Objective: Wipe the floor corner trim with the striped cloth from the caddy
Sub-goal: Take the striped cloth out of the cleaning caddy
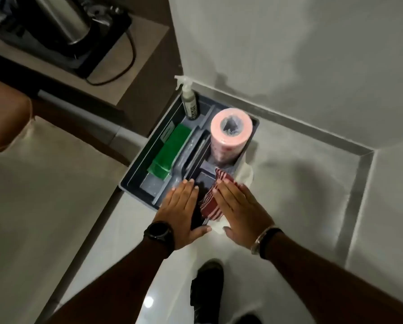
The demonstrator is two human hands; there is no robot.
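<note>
A grey caddy stands on the pale floor against the wall. A red-and-white striped cloth lies folded at the caddy's near right corner, between my two hands. My left hand hovers flat with fingers spread over the caddy's near edge, left of the cloth. My right hand is flat and spread too, its fingers over the cloth's right side; I cannot tell whether it touches. Neither hand grips anything. The grey floor trim runs along the wall and turns at the corner to the right.
In the caddy stand a spray bottle, a pink roll and green sponges. A white rag hangs off its right side. A cabinet borders the left; my shoe is below.
</note>
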